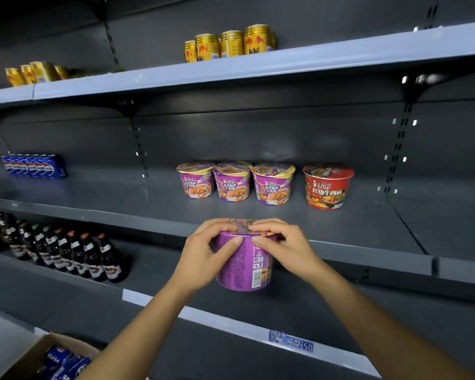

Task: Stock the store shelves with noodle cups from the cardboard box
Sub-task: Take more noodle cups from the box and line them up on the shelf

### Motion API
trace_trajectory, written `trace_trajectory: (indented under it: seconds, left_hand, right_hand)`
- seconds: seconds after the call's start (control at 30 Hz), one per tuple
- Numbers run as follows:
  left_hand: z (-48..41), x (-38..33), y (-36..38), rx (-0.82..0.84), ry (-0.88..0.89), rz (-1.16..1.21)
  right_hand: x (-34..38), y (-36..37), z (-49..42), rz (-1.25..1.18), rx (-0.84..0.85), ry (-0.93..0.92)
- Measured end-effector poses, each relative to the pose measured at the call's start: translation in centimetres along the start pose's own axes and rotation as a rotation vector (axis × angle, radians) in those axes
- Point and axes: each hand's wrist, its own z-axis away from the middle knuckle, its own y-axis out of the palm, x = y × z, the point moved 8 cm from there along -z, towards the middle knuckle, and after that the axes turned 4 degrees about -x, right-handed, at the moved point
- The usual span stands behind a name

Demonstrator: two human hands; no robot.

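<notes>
A purple noodle cup (244, 266) hangs in the air in front of the middle shelf's front edge (368, 255). My left hand (203, 253) grips its rim from the left and my right hand (281, 246) grips it from the right, fingers curled over the lid. At the back of the middle shelf stand three purple noodle cups (232, 181) in a row, with a red noodle cup (327, 186) to their right. The cardboard box (39, 355) shows at the bottom left corner, holding blue packs.
Gold cans (228, 43) stand on the top shelf, more gold cans (33, 72) at its left. A blue Pepsi pack (33, 165) sits at the middle shelf's left. Dark bottles (66, 253) line the lower shelf's left side.
</notes>
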Motion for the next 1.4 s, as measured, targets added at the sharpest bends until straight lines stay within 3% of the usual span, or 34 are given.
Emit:
trace_trajectory:
  seconds: [0.63,1.1,1.4]
  left_hand:
    - [-9.7,4.8,-4.3,-0.065,0.118,-0.046]
    - [-11.9,12.0,-8.1,-0.085,0.086,-0.055]
    - [-12.9,15.0,-10.2,-0.056,0.108,-0.184]
  right_hand:
    - [1.3,2.4,-10.9,0.161,-0.049,-0.162]
    - [-1.2,7.9,-16.6,0.279,0.032,-0.160]
    - [-2.1,11.5,-18.9,0.352,0.073,-0.150]
